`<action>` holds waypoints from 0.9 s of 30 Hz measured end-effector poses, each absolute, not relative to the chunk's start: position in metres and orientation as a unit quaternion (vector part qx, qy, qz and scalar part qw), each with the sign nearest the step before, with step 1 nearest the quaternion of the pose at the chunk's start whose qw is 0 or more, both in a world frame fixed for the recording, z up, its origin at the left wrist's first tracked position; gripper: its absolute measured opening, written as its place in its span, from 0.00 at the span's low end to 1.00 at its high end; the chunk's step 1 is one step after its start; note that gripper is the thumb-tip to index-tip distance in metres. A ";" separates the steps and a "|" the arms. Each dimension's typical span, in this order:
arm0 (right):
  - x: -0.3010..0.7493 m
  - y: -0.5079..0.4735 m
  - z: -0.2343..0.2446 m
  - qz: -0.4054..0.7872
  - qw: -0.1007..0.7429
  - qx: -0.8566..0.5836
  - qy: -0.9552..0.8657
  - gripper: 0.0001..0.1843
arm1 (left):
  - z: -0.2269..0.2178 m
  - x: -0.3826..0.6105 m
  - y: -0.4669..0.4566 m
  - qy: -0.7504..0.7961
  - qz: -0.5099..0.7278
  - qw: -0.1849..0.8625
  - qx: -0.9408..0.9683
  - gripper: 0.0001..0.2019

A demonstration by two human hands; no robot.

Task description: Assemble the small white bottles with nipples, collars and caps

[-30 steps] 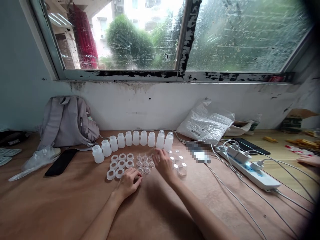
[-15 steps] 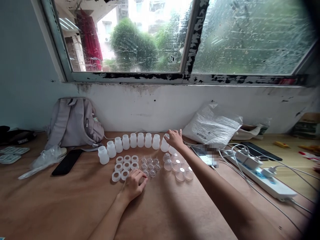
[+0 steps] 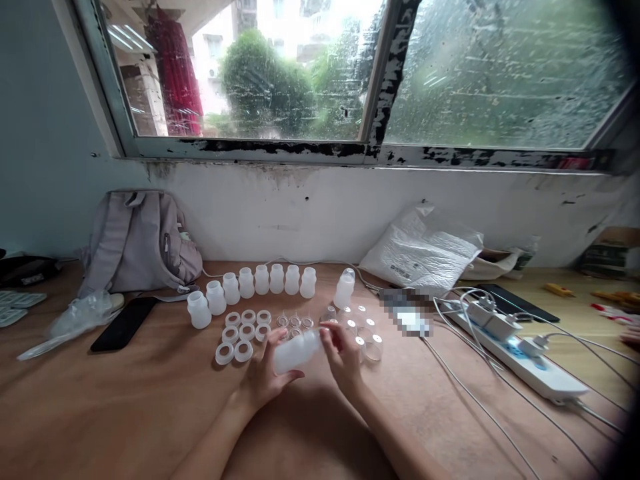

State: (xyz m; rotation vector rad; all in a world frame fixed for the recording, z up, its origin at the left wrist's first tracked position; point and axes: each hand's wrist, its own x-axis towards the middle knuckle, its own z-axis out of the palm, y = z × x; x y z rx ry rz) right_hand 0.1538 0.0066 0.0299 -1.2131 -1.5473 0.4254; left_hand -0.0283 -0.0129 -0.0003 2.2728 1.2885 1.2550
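A frosted white baby bottle point(image 3: 296, 352) lies tilted on its side in the air between my hands, its neck toward the right. My left hand point(image 3: 263, 373) is wrapped round its body, thumb below and fingers above. At the neck end, the fingertips of my right hand point(image 3: 344, 355) pinch the rim. Left of them, white screw rings point(image 3: 247, 332) lie in rows. Clear teats point(image 3: 295, 321) stand partly hidden behind the held bottle. Transparent dome caps point(image 3: 373, 348) sit beyond my right hand, which covers some. One assembled bottle point(image 3: 345, 289) with a clear cap stands behind.
Several open frosted bottles point(image 3: 246, 283) form a curved row at the back. Further left are a black phone point(image 3: 124, 325), a plastic bag point(image 3: 83, 320) and a grey backpack point(image 3: 143, 247). On the right lie a silvery pouch point(image 3: 425, 247), a power strip point(image 3: 545, 373) and white cables.
My right hand has come back from the row's right end with a bottle. My left hand has lifted from beside the rings and now grips that bottle. The capped bottle behind is uncovered.
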 end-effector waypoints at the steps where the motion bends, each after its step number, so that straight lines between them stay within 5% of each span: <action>1: 0.149 0.005 0.023 0.200 0.524 -0.510 -0.653 0.12 | 0.000 -0.029 -0.013 0.434 0.410 0.138 0.790 0.30; 12: 0.148 0.013 0.020 0.256 0.426 -0.536 -0.682 0.22 | -0.001 -0.029 -0.011 0.418 0.363 0.083 0.828 0.23; 27: 0.152 0.009 0.017 0.229 0.485 -0.488 -0.688 0.19 | 0.009 -0.027 -0.019 0.403 0.375 0.126 0.825 0.27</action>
